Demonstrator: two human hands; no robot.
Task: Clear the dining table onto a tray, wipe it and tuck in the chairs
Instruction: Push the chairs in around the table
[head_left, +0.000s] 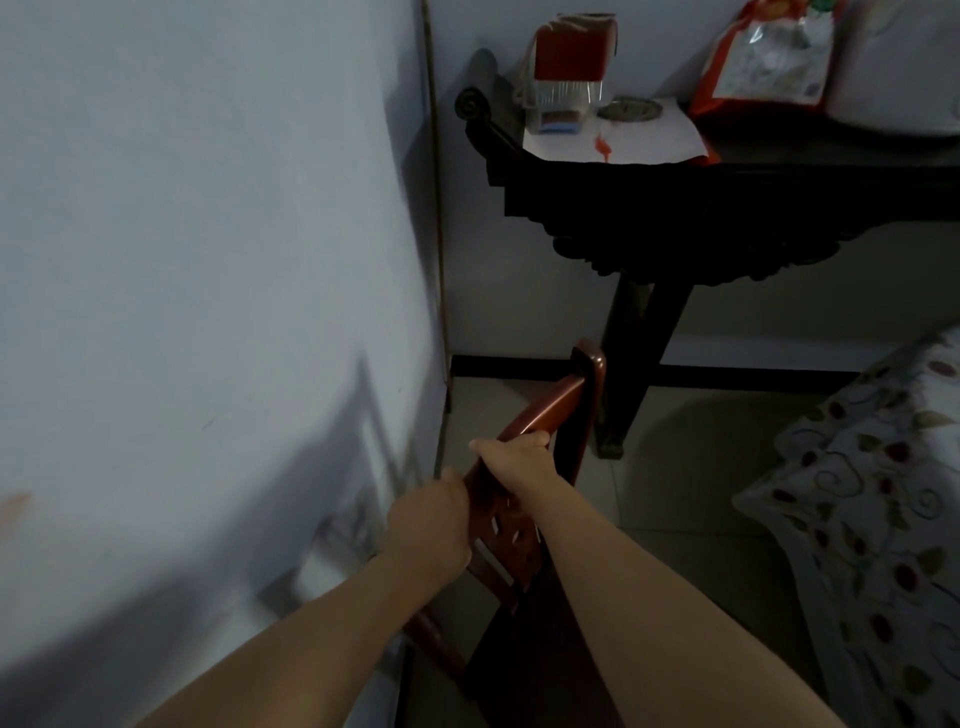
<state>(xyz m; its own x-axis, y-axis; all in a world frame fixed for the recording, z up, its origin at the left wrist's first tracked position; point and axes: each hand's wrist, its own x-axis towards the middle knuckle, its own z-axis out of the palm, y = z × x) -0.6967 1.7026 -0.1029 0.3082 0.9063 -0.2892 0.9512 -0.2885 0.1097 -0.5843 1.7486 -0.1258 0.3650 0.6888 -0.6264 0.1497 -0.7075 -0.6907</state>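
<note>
Here, largest first, is what we see.
Wall (197, 234): pale and bare, filling our view from 7 to 11 o'clock, with a shadow of the chair on it low down.
Dark carved table (727, 218): at 1 to 2 o'clock against the far wall; we see a red packet (758, 57), a red-topped clear box (563, 78) and a white paper (623, 135) on its top.
Patterned cloth (872, 519): floral, draped at 4 o'clock; we cannot tell what it covers.
Chair (545, 410): red-brown wood, at the centre and toward 6 o'clock, just beside the wall, its top rail tilted and one end near the table's leg.
Left hand (431, 525): our fingers are curled round the chair back's nearer edge, gripping it.
Right hand (514, 454): we clasp the top rail further along, fingers wrapped over it, thumb out toward the wall.
</note>
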